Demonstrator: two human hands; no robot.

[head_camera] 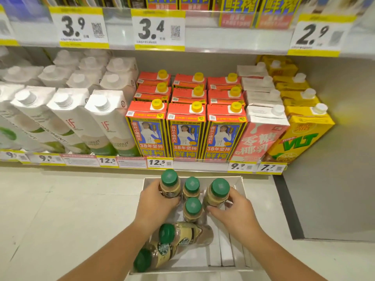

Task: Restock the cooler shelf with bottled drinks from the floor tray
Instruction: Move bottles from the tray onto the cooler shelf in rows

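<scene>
A white cardboard tray (237,258) sits on the floor below the shelf. Several green-capped coffee bottles are in it. My left hand (155,203) is wrapped around an upright bottle at the tray's far left (170,182). My right hand (236,213) grips an upright bottle at the far right (217,192). Two more bottles stand between them, one at the back (191,187) and one nearer (192,208). Two bottles lie on their sides at the near end, one higher (182,234) and one lower (154,255).
The lower shelf (199,165) is packed with white coconut-water cartons (105,122), red-topped juice cartons (186,130), a pink carton (261,134) and a yellow tea carton (300,136). Price tags line both shelf edges. A grey cabinet side (328,179) stands at right.
</scene>
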